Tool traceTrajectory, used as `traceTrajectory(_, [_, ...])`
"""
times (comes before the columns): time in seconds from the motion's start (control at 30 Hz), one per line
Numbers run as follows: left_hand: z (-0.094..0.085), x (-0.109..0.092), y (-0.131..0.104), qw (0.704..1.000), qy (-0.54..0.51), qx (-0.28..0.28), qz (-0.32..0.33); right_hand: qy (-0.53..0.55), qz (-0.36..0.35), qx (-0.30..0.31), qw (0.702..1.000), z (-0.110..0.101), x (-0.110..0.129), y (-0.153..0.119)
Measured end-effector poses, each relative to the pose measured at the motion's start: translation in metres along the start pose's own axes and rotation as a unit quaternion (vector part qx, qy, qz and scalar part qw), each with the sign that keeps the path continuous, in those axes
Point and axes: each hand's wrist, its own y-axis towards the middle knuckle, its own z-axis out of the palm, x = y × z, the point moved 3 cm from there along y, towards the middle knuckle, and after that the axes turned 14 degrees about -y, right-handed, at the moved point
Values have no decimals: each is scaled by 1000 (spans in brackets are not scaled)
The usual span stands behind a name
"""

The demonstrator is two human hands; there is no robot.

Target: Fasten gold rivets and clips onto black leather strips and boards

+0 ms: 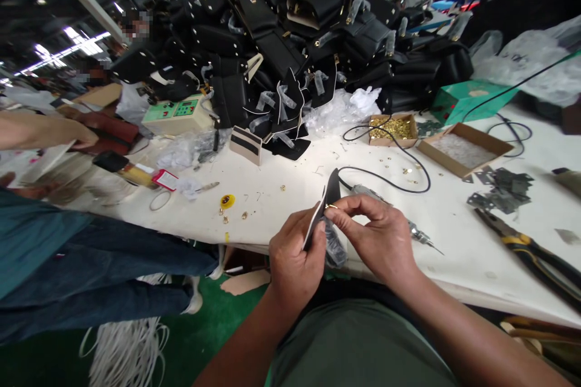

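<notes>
A black flap piece with a pale edge [333, 186] is held upright at the table's front edge. My left hand [297, 254] is closed around its lower part, thumb on the right side. My right hand [379, 233] pinches a small gold metal piece [331, 207] against the flap's right face. Clear plastic wrap [334, 245] hangs below, between my hands. Behind my right hand lies a corded power tool with a thin bit [420, 234], partly hidden by the hand.
Black bags [272, 36] are heaped behind. On the white table [281, 224] are pliers [526, 245], dark plates [503, 187], a box of gold fittings [393, 130], an open carton [465, 148] and a green box [472, 100]. A person [40, 254] stands at left.
</notes>
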Motion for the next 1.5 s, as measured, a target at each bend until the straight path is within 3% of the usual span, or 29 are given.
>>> traceTrajectory(0.17, [2, -5, -2, 999, 32, -18, 36, -17, -51, -29, 998, 2, 8, -8])
traceTrajectory(0.3, [1, -7, -5, 996, 49, -32, 61, 28, -16, -12, 999, 1, 14, -11])
traceTrajectory(0.53, [-5, 0, -12, 988, 87, -55, 117, 197, 42, 130, 971, 4, 20, -29])
traceTrajectory(0.67, [-7, 9, -14, 988, 85, -49, 121, 232, 56, 164, 957, 11, 22, -38])
traceTrajectory(0.97, [-1, 18, -22, 988, 123, -16, 95, 172, 112, 91, 974, 23, 33, -41])
traceTrajectory(1.13, [3, 3, -25, 989, 101, 40, 98, 184, 189, 20, 964, 23, 14, -51])
traceTrajectory(1.3, [4, -10, -17, 988, -12, 133, 71, 154, 217, -9, 964, 3, -17, -61])
traceTrajectory(1.4, [7, -4, -9, 995, -46, 86, 22, 190, 194, 15, 962, -8, -28, -63])
traceTrajectory(1.5, [12, 8, -4, 987, -120, 54, -94, 188, 173, 49, 966, -19, -30, -60])
